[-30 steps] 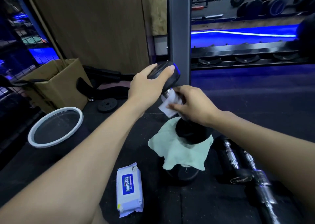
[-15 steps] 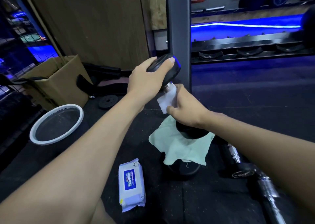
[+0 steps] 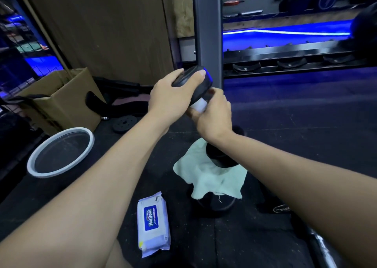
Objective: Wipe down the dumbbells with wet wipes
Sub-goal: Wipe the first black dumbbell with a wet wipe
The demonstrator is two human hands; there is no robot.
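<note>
A black dumbbell stands tilted on end, its upper head point(image 3: 196, 84) gripped from above by my left hand point(image 3: 173, 98). Its lower head point(image 3: 219, 158) rests on a pale green cloth point(image 3: 208, 178) draped over another black weight point(image 3: 214, 203). My right hand point(image 3: 212, 114) is wrapped round the dumbbell's handle, holding a white wet wipe point(image 3: 199, 105) against it; the handle itself is hidden by the hand and wipe. A white pack of wet wipes point(image 3: 153, 224) with a blue label lies flat on the black floor mat, near my left forearm.
A round white-rimmed basin point(image 3: 61, 151) sits on the left, a cardboard box point(image 3: 59, 100) behind it. A small weight plate point(image 3: 124, 123) lies on the mat. A grey upright post point(image 3: 208, 33) and a dumbbell rack point(image 3: 285, 61) stand behind. More dumbbells point(image 3: 283, 208) lie lower right.
My right hand with the wipe has slid up the handle, from near the lower head to just under the upper head. My left hand keeps its grip on top.
</note>
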